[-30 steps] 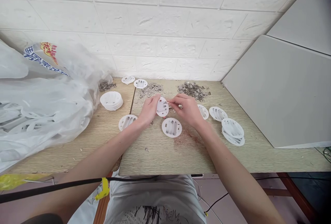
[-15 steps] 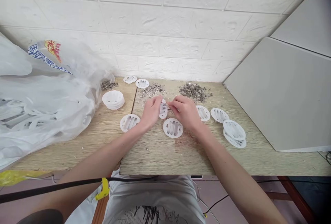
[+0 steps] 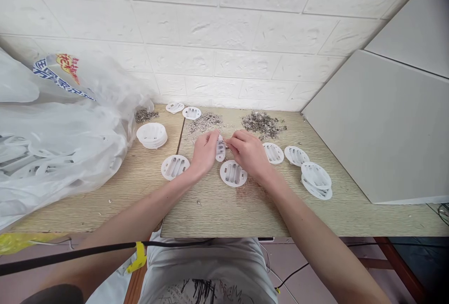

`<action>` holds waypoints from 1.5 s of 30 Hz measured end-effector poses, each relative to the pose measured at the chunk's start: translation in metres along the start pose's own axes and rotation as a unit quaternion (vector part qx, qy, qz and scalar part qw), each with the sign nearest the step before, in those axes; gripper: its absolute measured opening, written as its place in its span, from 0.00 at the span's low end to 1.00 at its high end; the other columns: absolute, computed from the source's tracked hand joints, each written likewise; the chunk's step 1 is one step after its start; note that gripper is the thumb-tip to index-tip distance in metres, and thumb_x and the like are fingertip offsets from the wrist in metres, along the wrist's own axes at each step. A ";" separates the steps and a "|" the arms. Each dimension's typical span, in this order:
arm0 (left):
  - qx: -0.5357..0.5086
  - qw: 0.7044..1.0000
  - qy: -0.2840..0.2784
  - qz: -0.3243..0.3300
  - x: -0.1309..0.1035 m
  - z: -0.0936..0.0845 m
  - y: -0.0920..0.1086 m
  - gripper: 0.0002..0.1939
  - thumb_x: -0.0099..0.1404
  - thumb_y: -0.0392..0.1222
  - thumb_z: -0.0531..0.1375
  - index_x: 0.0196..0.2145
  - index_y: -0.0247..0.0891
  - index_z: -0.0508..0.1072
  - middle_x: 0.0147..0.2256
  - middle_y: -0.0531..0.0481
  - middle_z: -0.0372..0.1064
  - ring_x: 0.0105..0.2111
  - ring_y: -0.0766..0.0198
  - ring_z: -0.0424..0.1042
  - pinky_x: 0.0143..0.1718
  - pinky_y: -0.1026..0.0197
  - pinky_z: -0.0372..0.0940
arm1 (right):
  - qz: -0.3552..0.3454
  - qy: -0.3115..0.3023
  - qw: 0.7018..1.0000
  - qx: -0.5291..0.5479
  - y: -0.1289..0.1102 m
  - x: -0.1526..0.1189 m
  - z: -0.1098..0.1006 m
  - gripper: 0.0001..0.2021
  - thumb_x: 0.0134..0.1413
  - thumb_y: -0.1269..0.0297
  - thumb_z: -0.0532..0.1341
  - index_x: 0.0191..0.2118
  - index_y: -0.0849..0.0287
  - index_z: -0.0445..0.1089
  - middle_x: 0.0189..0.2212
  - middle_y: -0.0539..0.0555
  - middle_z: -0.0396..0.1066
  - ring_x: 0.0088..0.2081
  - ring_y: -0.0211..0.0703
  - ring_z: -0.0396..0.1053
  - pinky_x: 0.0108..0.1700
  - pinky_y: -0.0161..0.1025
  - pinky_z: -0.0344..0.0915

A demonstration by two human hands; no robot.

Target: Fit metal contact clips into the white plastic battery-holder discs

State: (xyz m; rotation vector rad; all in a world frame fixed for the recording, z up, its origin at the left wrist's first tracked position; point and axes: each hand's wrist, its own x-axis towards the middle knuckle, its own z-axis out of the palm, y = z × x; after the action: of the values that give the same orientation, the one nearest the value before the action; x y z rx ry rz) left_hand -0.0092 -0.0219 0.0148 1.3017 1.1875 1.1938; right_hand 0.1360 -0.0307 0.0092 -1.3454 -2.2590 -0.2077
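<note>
My left hand (image 3: 206,153) grips a round white plastic battery holder (image 3: 220,149), tilted up on its edge with its slots towards my right hand. The fingers of my right hand (image 3: 248,150) are pinched together at the holder's right edge; whatever they pinch is too small and hidden to make out. Just below both hands, another battery holder (image 3: 233,173) lies flat with its slots up. One more holder (image 3: 175,167) lies by my left wrist, partly behind the forearm. Behind the hands are two heaps of small metal pieces, a paler heap (image 3: 206,121) and a darker heap (image 3: 263,124).
A stack of white discs (image 3: 152,135) stands at the left, beside a large clear plastic bag (image 3: 80,149) full of white parts. Several holders (image 3: 316,176) lie at the right, near a grey panel (image 3: 379,126). A black cable (image 3: 87,251) crosses in front of me.
The view has shifted slightly, so everything sits a little further left. Both hands keep the same hold; my right fingers have moved only slightly at the holder's edge.
</note>
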 end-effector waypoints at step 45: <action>-0.098 0.994 -0.020 -0.041 0.013 -0.008 0.000 0.19 0.66 0.52 0.53 0.23 0.38 0.65 0.23 0.51 0.62 0.21 0.67 0.60 0.21 0.64 0.57 | 0.048 0.060 0.982 0.174 0.009 0.000 -0.003 0.11 0.63 0.66 0.56 0.40 0.59 0.76 0.32 0.55 0.75 0.31 0.41 0.69 0.34 0.38 0.62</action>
State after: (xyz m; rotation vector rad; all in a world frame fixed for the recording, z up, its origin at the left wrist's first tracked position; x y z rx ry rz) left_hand -0.0170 -0.0088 0.0162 1.1153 1.0572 1.1878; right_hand 0.1444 -0.0277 0.0107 -1.2147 -2.0100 0.1311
